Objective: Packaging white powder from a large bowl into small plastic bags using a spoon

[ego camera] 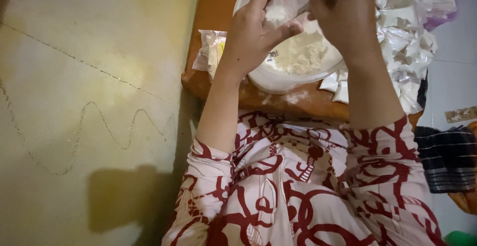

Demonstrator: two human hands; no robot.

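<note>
Hands over a bowl of white powder on a wooden bench.

The left hand (253,32) pinches a small clear bag (278,8) holding some powder, at 12 o'clock above the bowl (278,79). The right hand (345,12) is closed on a spoon (304,8) whose tip meets the bag's mouth. Filled packets (405,32) are heaped at 3 o'clock of the bowl; empty bags (211,51) lie at 9 o'clock on the bench (213,7).
</note>
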